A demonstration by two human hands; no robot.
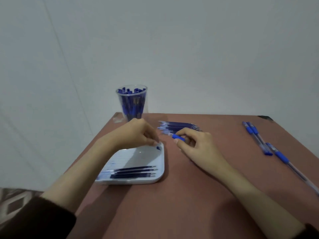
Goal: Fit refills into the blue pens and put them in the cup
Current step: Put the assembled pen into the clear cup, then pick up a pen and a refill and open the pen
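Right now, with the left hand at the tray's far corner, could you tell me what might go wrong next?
1. The cup stands at the far left corner of the table, just behind the left hand; a bump could tip it off.
2. The tray lies along the table's left edge, so a push at its corner might slide it over.

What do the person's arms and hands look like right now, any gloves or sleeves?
No gloves: the left hand and right hand are bare, with no ring or watch showing. The forearms are uncovered. A dark brown left sleeve and a dark right sleeve show only at the frame's bottom corners.
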